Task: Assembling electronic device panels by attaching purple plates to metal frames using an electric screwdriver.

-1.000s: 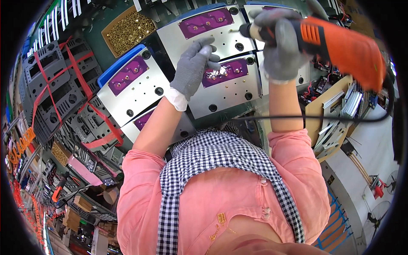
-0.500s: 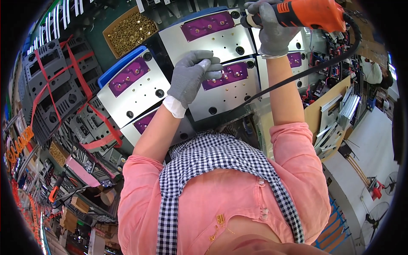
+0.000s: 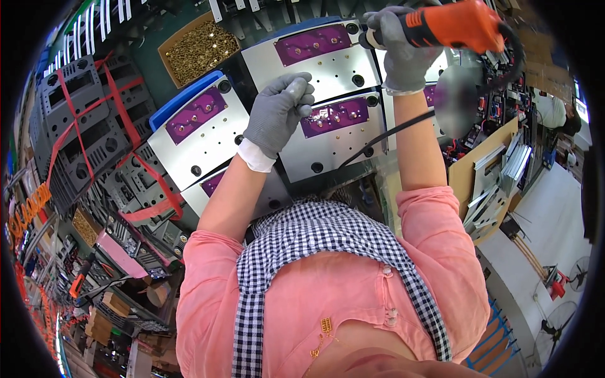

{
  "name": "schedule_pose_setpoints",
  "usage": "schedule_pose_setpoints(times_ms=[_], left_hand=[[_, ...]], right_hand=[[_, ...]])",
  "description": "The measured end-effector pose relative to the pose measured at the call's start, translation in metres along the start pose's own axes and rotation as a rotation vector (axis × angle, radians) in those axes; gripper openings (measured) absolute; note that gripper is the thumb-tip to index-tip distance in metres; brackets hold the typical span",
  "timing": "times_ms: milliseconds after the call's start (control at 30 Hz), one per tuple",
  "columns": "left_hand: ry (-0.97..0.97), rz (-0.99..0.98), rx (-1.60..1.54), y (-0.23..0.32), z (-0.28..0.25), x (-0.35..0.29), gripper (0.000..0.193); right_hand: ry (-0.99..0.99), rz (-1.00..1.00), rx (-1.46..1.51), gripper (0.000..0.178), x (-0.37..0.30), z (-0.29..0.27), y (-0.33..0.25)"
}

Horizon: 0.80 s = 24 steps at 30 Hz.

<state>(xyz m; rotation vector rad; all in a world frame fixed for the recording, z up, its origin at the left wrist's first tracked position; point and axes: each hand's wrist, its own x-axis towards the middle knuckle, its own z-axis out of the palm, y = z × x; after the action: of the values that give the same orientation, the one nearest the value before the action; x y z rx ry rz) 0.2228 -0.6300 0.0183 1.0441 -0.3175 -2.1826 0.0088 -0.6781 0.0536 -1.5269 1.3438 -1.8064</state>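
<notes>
My right hand [image 3: 403,57], in a grey glove, is wrapped round an orange and black electric screwdriver [image 3: 457,26]; its nose points left, near the corner of the upper metal panel [image 3: 302,74]. A purple circuit board [image 3: 312,44] with brass fittings is set in that panel. My left hand [image 3: 277,113], also gloved, hovers with curled fingers at the left edge of the lower middle panel [image 3: 328,148], beside its purple board [image 3: 337,116]. Whatever those fingers hold, if anything, is hidden. Another panel [image 3: 205,148] with a similar board lies to the left.
A cardboard box [image 3: 200,50] full of small brass parts stands at the far left of the panels. Grey slotted housings [image 3: 75,113] tied with red straps are stacked at the left. The screwdriver's black cable [image 3: 400,129] crosses my right forearm. Metal strips [image 3: 507,164] lean at the right.
My left hand has drawn slightly left and its fingers have curled in more tightly. My right hand and the screwdriver have shifted a little; the cable has swung at the right.
</notes>
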Motion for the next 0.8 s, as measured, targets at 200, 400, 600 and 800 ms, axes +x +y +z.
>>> schedule_pose_setpoints(times_ms=[200,400,600,800], left_hand=[[-0.167,-0.016,-0.214,0.0,-0.014,0.008,0.027],[-0.142,0.034,-0.181,-0.001,-0.018,0.008,0.037],[-0.13,0.104,-0.086,0.0,-0.015,0.001,0.038],[-0.147,0.123,-0.057,-0.001,-0.017,-0.002,0.046]], right_hand=[[-0.348,-0.156,0.529,0.032,0.0,0.015,-0.067],[-0.364,-0.055,0.617,0.029,-0.014,0.029,-0.086],[-0.342,0.0,0.702,0.027,-0.018,0.034,-0.089],[-0.35,-0.005,0.712,0.026,-0.019,0.039,-0.091]])
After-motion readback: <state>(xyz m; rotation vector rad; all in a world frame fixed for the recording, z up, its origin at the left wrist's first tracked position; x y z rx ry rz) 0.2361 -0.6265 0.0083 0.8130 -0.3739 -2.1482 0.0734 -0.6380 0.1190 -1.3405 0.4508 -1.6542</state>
